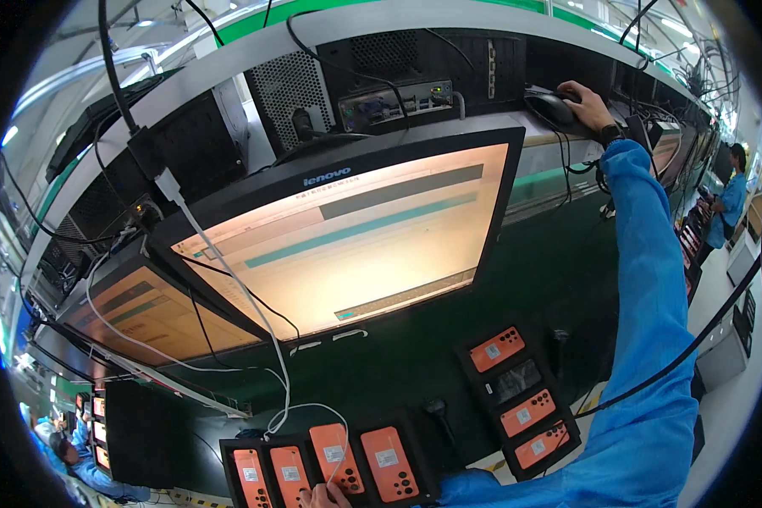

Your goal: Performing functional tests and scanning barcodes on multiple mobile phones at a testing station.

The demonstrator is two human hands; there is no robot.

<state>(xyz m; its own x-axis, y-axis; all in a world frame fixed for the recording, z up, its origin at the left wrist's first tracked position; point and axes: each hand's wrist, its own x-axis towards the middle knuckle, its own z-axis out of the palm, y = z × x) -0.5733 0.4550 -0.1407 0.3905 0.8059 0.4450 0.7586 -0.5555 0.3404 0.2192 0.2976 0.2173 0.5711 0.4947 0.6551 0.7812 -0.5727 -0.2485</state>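
Note:
My left hand [324,497] is at the lower edge, partly cut off, its fingers closed at the end of a thin white cable [345,427]. Under and beside it, several orange phones [387,457] lie in a black tray [429,474], camera sides up, with white labels. The cable's plug is hidden by the fingers. My right arm reaches far up to the shelf [538,138], where my right hand [591,108] is curled over a black computer mouse [553,108]. A large monitor [372,245] with a lit screen hangs between the two hands.
A second black tray [504,444] holds orange phones and one dark phone [514,383]. A second monitor [157,313] stands at left. Computer cases [292,93] line the shelf. A black cable [694,343] crosses my right sleeve. Co-workers [728,203] are at far right and lower left.

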